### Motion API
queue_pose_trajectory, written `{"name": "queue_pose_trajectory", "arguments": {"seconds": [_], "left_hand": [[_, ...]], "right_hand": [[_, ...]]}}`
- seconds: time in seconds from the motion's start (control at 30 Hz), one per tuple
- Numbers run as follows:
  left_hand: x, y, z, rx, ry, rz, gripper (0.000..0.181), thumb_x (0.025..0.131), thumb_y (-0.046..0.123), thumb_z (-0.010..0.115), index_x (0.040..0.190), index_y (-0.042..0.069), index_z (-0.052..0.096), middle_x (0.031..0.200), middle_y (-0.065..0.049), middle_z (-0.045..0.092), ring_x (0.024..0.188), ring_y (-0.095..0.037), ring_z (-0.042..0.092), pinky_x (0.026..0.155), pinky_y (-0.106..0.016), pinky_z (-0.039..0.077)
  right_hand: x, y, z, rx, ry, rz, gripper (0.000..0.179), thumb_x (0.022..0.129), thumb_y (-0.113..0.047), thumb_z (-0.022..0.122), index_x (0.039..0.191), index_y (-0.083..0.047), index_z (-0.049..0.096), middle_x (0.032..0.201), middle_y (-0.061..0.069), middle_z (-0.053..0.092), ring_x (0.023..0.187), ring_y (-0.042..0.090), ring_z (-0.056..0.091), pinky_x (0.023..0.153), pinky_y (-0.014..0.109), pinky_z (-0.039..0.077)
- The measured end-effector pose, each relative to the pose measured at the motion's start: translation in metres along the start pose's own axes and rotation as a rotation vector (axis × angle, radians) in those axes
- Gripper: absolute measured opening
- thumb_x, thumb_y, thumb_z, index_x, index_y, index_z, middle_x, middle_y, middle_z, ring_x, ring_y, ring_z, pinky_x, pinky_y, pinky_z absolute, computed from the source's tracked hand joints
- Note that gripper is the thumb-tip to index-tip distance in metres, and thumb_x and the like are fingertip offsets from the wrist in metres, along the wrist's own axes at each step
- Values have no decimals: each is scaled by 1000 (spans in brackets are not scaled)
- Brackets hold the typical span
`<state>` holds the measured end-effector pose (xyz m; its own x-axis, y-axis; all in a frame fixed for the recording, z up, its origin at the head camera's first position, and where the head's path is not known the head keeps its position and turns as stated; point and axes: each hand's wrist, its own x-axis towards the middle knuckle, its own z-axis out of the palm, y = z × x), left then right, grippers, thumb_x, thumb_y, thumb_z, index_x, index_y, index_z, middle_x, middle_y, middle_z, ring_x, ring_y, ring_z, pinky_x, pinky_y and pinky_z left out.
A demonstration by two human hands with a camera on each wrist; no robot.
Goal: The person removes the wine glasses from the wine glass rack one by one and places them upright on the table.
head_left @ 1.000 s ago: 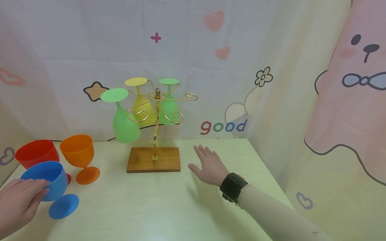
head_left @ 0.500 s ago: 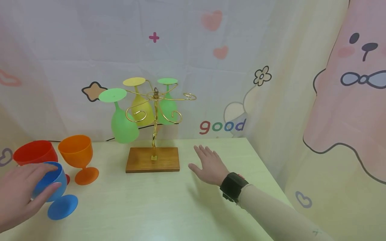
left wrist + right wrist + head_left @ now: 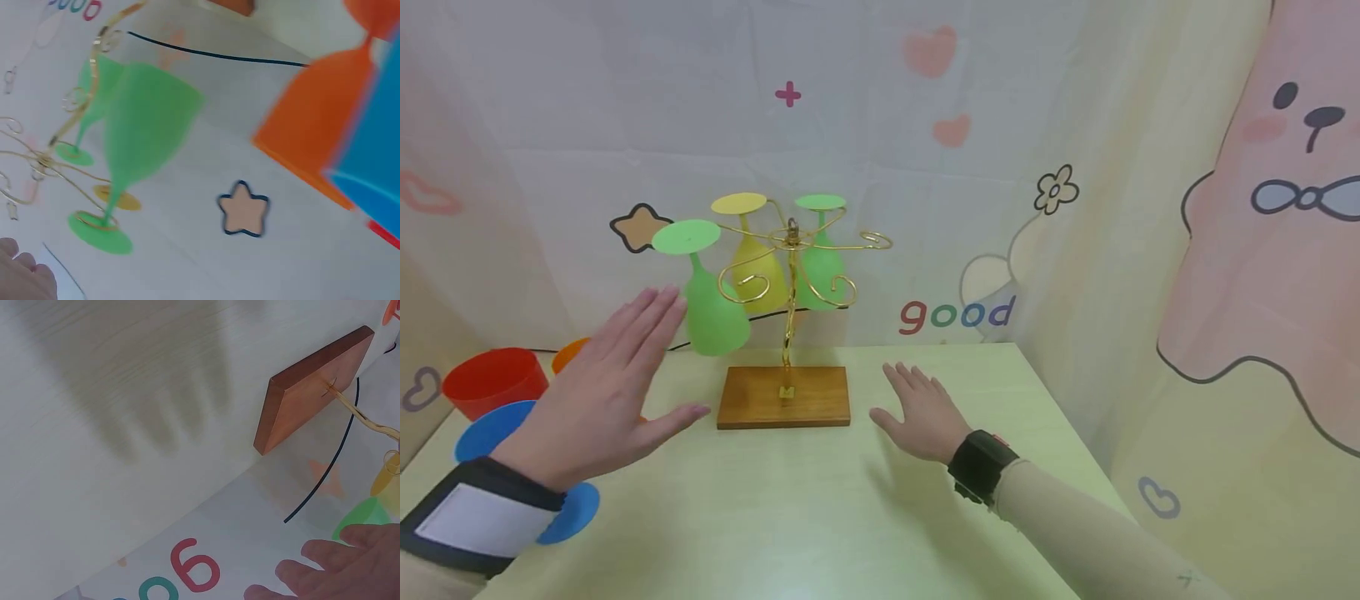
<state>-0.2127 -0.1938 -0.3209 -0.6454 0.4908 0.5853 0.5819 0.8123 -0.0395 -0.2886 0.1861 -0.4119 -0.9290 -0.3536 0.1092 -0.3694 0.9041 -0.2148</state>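
My left hand (image 3: 606,387) is raised with straight fingers and holds nothing. It overlaps the blue goblet (image 3: 488,429) and the orange goblet (image 3: 565,354) in the head view, hiding much of both. A red goblet (image 3: 493,383) stands behind the blue one. The left fingertips overlap a green goblet (image 3: 715,317) hung upside down on a gold wire rack (image 3: 789,325). A yellow goblet (image 3: 752,267) and a second green goblet (image 3: 822,271) hang there too. Right of the rack's wooden base (image 3: 784,400), my right hand (image 3: 925,417) hovers over the table, fingers extended and holding nothing.
Several curled wire arms spread from the rack's top, and those at the front and right (image 3: 876,242) bear no goblet. A printed curtain (image 3: 880,108) hangs behind the pale table (image 3: 760,508). A dark line (image 3: 331,462) on the curtain passes behind the rack.
My left hand, earlier at the blue goblet's bowl, has moved up and right, away from it, with fingers straightened. The blue goblet stays in place. The right hand has hardly moved.
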Motion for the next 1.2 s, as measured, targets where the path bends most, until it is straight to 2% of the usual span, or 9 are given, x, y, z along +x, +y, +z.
{"name": "queue_pose_trajectory", "arguments": {"seconds": [0.13, 0.23, 0.37, 0.5, 0.8, 0.9, 1.03, 1.2], "left_hand": [[27, 14, 11, 24, 58, 107, 102, 81, 61, 57, 153, 5, 12, 159, -16, 16, 142, -32, 10, 122, -44, 7], [44, 20, 19, 35, 89, 163, 98, 84, 65, 49, 153, 3, 15, 158, -17, 19, 142, -33, 11, 121, -46, 8], [59, 23, 24, 45, 98, 192, 100, 82, 64, 53, 152, 3, 15, 159, -16, 18, 142, -31, 10, 121, -47, 9], [67, 21, 27, 51, 84, 192, 104, 79, 60, 61, 153, 4, 14, 159, -15, 17, 143, -28, 9, 121, -47, 11], [74, 13, 34, 80, 82, 179, 98, 80, 44, 69, 151, -1, 18, 156, -19, 24, 143, -27, 10, 118, -50, 19], [77, 12, 36, 73, 127, 195, 89, 81, 33, 71, 148, -3, 26, 152, -22, 32, 141, -28, 17, 115, -52, 26], [81, 12, 38, 52, 213, 212, 69, 83, 14, 71, 141, -5, 40, 143, -23, 46, 135, -30, 32, 109, -53, 37], [85, 17, 41, 58, 291, 178, 56, 81, -4, 68, 134, -3, 51, 134, -20, 57, 127, -28, 45, 103, -50, 44]], "right_hand": [[-3, 1, -1, 7, -2, -4, 74, 93, -56, 46, 151, -13, 28, 154, 12, 32, 139, 31, 22, 115, 58, 21], [-4, 2, -1, 6, 10, -5, 75, 93, -56, 46, 151, -13, 28, 154, 13, 33, 139, 31, 23, 115, 58, 21], [-4, 3, -1, -4, 7, 1, 74, 93, -56, 45, 151, -13, 28, 154, 12, 33, 140, 30, 22, 115, 58, 21], [-5, 5, -1, -10, -1, 8, 75, 93, -57, 45, 151, -13, 27, 154, 12, 32, 140, 30, 22, 115, 58, 21], [-5, 8, 0, -13, -14, 22, 75, 93, -57, 46, 152, -15, 27, 155, 11, 32, 140, 29, 22, 116, 57, 21], [-3, 9, 1, -17, -14, 22, 75, 92, -57, 46, 151, -14, 27, 154, 11, 32, 140, 29, 22, 115, 57, 22], [-2, 10, 3, -20, -19, 23, 75, 92, -57, 46, 151, -14, 28, 154, 11, 33, 140, 29, 22, 115, 58, 22], [-2, 13, 1, 28, -19, 17, 75, 93, -55, 47, 151, -13, 27, 154, 12, 32, 140, 31, 22, 115, 58, 21]]}}
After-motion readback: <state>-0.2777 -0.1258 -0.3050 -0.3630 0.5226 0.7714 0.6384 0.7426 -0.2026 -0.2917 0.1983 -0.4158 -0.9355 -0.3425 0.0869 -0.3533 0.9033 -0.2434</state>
